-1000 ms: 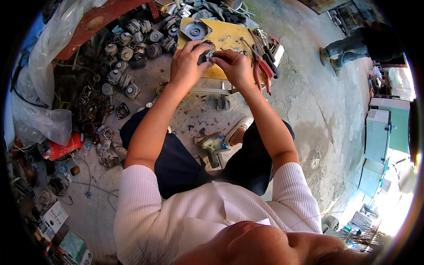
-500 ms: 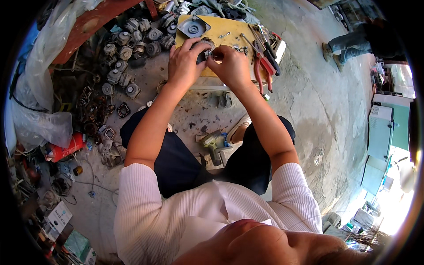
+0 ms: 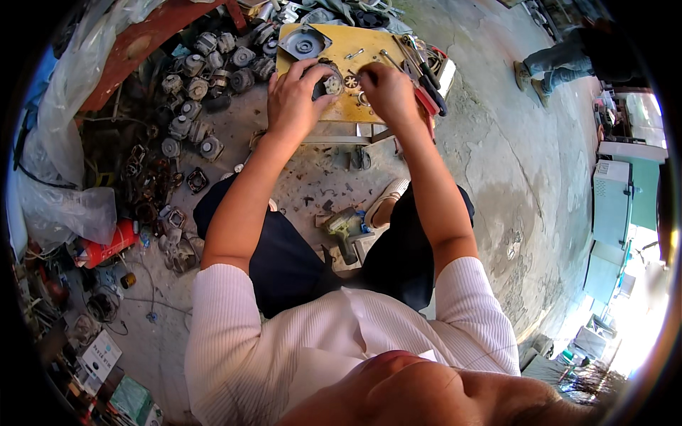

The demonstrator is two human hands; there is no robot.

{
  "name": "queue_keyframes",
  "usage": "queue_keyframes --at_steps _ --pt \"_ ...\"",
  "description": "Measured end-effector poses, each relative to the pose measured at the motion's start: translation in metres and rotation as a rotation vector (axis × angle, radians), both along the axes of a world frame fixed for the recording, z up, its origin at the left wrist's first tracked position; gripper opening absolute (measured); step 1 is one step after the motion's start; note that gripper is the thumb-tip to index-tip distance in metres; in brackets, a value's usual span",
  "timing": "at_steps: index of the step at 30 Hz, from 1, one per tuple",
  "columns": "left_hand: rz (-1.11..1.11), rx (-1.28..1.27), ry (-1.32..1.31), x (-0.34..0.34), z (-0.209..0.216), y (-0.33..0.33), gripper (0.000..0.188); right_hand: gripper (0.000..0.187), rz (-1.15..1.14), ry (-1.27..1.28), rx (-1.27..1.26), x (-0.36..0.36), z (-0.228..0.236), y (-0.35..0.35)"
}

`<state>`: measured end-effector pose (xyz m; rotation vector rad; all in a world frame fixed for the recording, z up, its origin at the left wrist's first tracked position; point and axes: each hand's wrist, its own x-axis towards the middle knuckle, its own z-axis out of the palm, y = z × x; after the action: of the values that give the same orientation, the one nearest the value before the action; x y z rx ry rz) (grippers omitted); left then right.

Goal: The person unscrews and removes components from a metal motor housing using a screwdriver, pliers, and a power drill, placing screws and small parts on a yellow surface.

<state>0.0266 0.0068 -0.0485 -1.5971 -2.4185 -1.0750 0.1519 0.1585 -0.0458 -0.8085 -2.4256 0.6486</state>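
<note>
My left hand [image 3: 293, 99] is wrapped round a small round electric motor [image 3: 331, 84] resting on the yellow board [image 3: 341, 51]. To the right of it my right hand [image 3: 389, 94] is closed, thumb and fingertips together; whatever they pinch is too small to make out. Between the hands lie a small round slotted part [image 3: 351, 82] and a metal ring [image 3: 364, 99]. Behind the left hand sits a grey square housing [image 3: 305, 44] with a round centre. A short metal piece [image 3: 354, 54] lies at the board's middle.
Red-handled pliers [image 3: 428, 101] and other hand tools lie along the board's right side. Many-piece heaps of used motors [image 3: 199, 89] cover the floor at left. A green cordless drill [image 3: 344, 231] stands between my feet. Another person's legs [image 3: 558, 71] show at far right.
My right hand has drawn away to the right from the motor, uncovering its face and the small parts beside it. My left hand stays round the motor.
</note>
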Motion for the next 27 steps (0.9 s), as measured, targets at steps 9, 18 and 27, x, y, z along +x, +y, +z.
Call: queue_keyframes --at_steps 9,18,27 --pt "0.087 -0.170 -0.027 0.001 -0.003 -0.004 0.085 0.033 0.054 -0.042 -0.147 0.017 0.009 0.009" --pt "0.118 -0.192 0.029 0.006 -0.011 0.001 0.086 0.044 0.093 -0.003 -0.069 -0.006 0.004 -0.036" --pt "0.121 -0.124 0.091 0.005 -0.002 -0.004 0.080 0.040 0.160 0.097 0.015 -0.006 0.009 -0.039"
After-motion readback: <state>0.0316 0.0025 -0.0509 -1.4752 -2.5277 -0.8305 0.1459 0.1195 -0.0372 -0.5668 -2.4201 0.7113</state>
